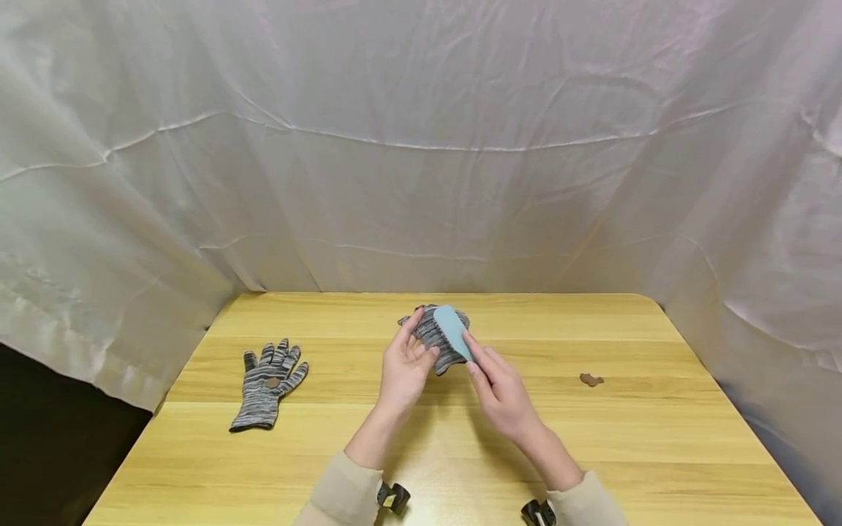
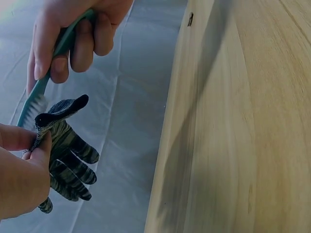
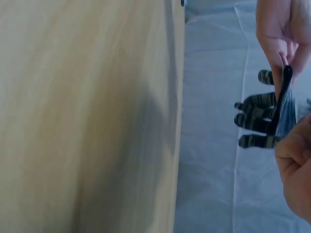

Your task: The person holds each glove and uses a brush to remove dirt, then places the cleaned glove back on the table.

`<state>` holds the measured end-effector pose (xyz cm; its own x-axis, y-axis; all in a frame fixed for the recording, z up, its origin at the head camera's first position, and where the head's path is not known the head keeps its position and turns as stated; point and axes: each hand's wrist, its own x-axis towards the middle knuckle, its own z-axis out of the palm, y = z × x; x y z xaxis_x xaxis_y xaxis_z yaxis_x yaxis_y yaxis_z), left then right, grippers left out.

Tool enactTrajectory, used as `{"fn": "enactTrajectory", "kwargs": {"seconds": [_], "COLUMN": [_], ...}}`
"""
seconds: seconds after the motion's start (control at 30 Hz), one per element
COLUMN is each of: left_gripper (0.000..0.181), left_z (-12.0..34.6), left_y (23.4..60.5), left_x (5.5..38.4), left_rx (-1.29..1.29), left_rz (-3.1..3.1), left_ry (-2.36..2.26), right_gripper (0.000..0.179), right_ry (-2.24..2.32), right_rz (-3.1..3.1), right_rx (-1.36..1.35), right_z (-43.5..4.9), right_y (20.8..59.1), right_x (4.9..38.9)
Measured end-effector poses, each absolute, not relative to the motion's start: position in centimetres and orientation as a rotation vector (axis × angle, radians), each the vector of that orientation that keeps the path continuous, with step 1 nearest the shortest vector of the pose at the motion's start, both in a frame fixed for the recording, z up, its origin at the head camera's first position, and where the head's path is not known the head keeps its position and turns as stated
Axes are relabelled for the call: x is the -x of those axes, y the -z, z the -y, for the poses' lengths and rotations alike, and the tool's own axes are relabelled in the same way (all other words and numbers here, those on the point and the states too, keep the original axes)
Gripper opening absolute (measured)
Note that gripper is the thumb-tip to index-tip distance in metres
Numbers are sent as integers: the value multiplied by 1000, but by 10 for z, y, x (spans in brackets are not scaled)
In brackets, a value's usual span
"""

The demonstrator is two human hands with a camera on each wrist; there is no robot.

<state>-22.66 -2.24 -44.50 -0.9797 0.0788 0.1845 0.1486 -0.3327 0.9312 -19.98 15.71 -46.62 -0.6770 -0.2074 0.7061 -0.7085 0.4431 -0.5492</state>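
Note:
My left hand (image 1: 406, 367) pinches a grey and black striped knit glove (image 1: 430, 332) above the table, its fingers dangling away from me and its cuff nearer. In my right hand (image 1: 501, 389) is a blue-green brush (image 1: 451, 327), gripped by the handle. White bristles (image 2: 34, 109) face the glove and meet its fabric near the cuff in the left wrist view. From the right wrist side, the glove's dark cuff edge (image 3: 285, 80) shows between both hands, while the brush is mostly hidden or cut off.
A matching striped glove (image 1: 256, 398) lies flat at the table's left, a brown patch (image 1: 272, 382) on its palm. Toward the right sits a small irregular brown piece (image 1: 591, 380) on the wooden table (image 1: 631, 453). Pale curtains (image 1: 421, 183) hang behind and at the sides.

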Motion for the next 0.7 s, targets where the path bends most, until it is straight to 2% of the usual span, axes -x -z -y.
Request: {"fn": "enactTrajectory", "kwargs": {"seconds": [0.7], "left_gripper": [78], "left_z": [22], "left_y": [447], "left_x": [226], "left_rx": [289], "left_rz": [1841], "left_ry": [2499], "right_gripper": [54], "right_ry": [-1135], "right_rz": [2297], "right_rx": [-741], "right_z": [-155], "right_y": [470], "right_x": [197]}}
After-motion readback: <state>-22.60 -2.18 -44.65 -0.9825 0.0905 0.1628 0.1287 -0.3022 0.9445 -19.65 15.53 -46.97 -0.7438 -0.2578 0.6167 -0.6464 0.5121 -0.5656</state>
